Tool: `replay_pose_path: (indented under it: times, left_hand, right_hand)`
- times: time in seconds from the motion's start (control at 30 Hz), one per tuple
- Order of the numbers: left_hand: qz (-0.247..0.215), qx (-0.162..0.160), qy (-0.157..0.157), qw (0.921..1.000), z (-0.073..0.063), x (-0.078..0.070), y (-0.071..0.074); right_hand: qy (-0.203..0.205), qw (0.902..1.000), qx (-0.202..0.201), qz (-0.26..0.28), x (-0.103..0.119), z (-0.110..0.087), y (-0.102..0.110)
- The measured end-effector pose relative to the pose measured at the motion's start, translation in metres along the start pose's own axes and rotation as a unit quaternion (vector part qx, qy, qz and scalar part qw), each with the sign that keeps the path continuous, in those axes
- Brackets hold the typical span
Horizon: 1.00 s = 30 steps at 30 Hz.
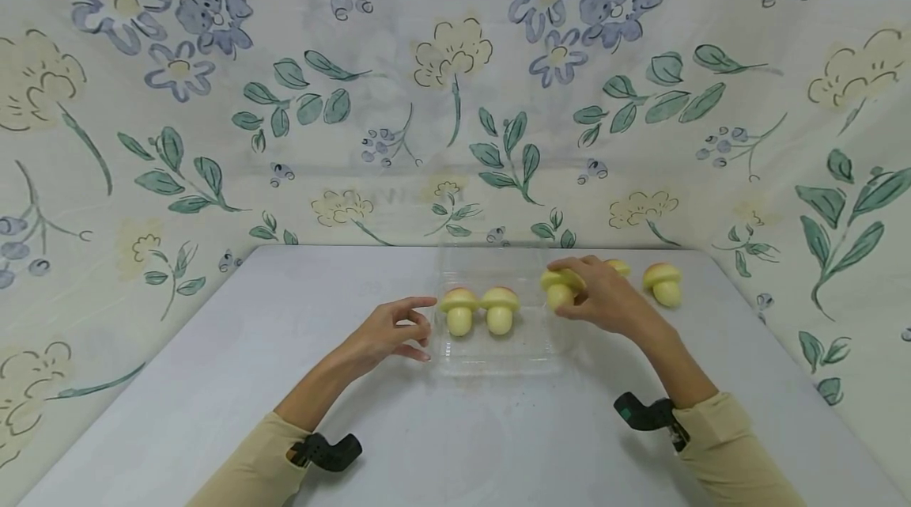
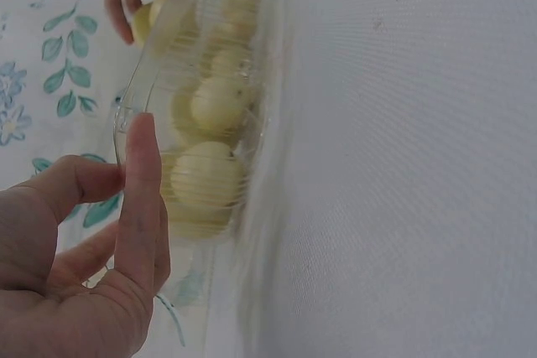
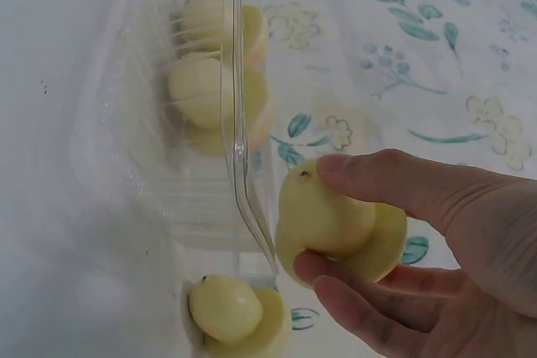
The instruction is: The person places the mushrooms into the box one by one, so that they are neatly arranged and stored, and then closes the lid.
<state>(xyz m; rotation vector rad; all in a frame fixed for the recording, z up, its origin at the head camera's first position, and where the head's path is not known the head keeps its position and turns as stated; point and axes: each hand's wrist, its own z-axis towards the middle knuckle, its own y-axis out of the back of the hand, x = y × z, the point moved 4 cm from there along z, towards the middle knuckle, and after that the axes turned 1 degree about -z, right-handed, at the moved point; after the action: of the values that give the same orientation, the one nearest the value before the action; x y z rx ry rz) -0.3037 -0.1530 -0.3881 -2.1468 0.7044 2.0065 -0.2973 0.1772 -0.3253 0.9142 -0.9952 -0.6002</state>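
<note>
A clear plastic container stands mid-table. Two yellow mushroom-shaped pieces with reddish cap tops, a left one and a right one, sit side by side in its left part. My right hand grips a third mushroom between thumb and fingers, stem toward me, at the container's right rim. My left hand is at the left wall, index finger extended and the other fingers loosely bent; in the left wrist view its fingertips are right at the rim.
Right of the container, another mushroom lies on the white table. One more is partly hidden behind my right hand. A floral-patterned cloth rises behind the table and along its sides.
</note>
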Motion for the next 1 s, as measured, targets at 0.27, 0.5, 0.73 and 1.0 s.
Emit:
replay_pose_path:
  times: [0.27, 0.5, 0.73, 1.0]
  left_hand:
    - [-0.004, 0.003, -0.001, 1.0000, 0.000, 0.001, 0.000]
    - [-0.001, -0.003, 0.002, 1.0000, 0.000, 0.001, 0.000]
    - [-0.001, -0.005, 0.003, 1.0000, 0.000, 0.000, 0.000]
    - [-0.003, -0.002, 0.003, 1.0000, -0.001, -0.001, 0.000]
  right_hand:
    - [-0.009, 0.9998, 0.017, 0.009, 0.007, 0.006, -0.008]
    - [-0.014, 0.9993, 0.030, 0.017, 0.013, 0.009, -0.013]
    - [-0.004, 0.9994, 0.031, 0.013, 0.016, 0.012, -0.019]
    - [0.002, 0.9995, 0.019, -0.023, 0.018, 0.017, -0.029]
